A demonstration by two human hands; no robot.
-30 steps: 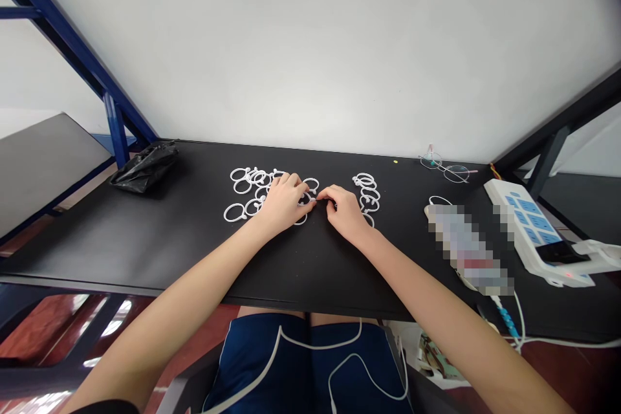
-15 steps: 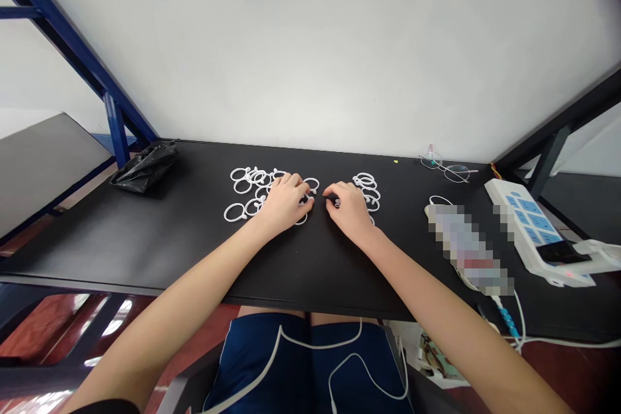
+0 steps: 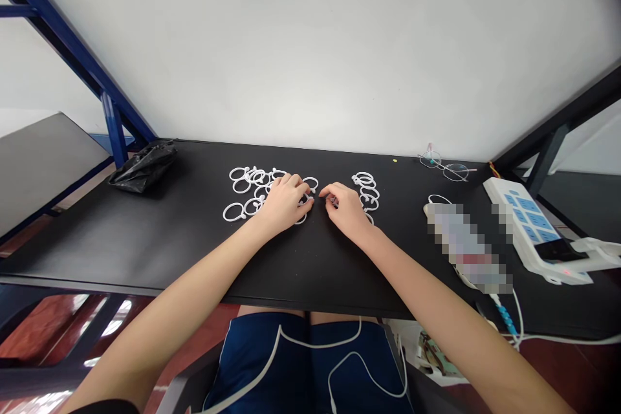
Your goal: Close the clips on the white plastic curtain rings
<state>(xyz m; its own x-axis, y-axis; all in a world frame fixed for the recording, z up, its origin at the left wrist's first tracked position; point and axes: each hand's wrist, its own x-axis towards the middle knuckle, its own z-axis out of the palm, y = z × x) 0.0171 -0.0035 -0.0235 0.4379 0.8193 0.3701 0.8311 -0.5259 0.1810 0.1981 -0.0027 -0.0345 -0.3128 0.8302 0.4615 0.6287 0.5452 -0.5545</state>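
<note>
Several white plastic rings (image 3: pixel 247 191) lie scattered on the black table (image 3: pixel 169 233) in front of me. My left hand (image 3: pixel 284 202) rests on the right part of that cluster, fingers curled and pinched on a white ring (image 3: pixel 306 197). My right hand (image 3: pixel 345 207) sits just to its right, fingers curled, thumb and forefinger pinched close to the same ring. Behind the right hand lies a smaller pile of white rings (image 3: pixel 367 189).
A crumpled black bag (image 3: pixel 143 165) lies at the far left. Spectacles (image 3: pixel 446 168) lie near the wall on the right. A white power strip (image 3: pixel 533 229) with blue sockets, a blurred object (image 3: pixel 466 246) and cables occupy the right end. Blue frame posts (image 3: pixel 111 126) stand at left.
My right hand drew back towards the smaller pile half a second ago and has now come back towards the left hand. The left hand has stayed on the rings.
</note>
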